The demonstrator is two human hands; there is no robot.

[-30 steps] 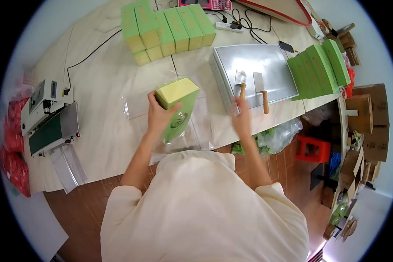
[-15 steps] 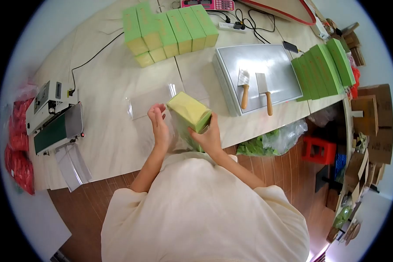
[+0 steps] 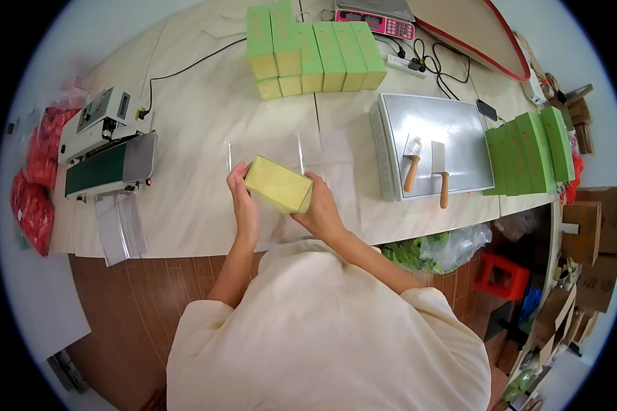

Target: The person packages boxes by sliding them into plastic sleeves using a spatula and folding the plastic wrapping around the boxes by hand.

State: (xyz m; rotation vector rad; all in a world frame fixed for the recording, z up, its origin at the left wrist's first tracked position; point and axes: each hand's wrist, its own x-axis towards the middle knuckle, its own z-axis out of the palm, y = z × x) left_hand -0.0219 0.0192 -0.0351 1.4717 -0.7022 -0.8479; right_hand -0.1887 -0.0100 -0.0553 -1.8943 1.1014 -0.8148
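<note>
A yellow-and-green carton (image 3: 279,183) is tilted above the table in front of my body, its yellow face turned up. Shiny clear film seems to cover it. My right hand (image 3: 320,211) grips its right end, fingers bent around the corner. At the opposite end, my left hand (image 3: 244,202) presses its fingers and palm against the side. Behind the carton, a clear plastic sheet (image 3: 264,147) lies flat on the table. The carton's underside is hidden.
Green cartons (image 3: 322,61) stand in a block at the back. To the left is a sealing machine (image 3: 110,161). A metal-topped machine (image 3: 435,140) with two wooden-handled scrapers (image 3: 411,168) sits at right, beside more green boxes (image 3: 528,154). A red stool (image 3: 502,276) stands below.
My left hand has come in from beside the carton to touch its left end. The carton has turned so its yellow face shows more squarely. The camera view has shifted.
</note>
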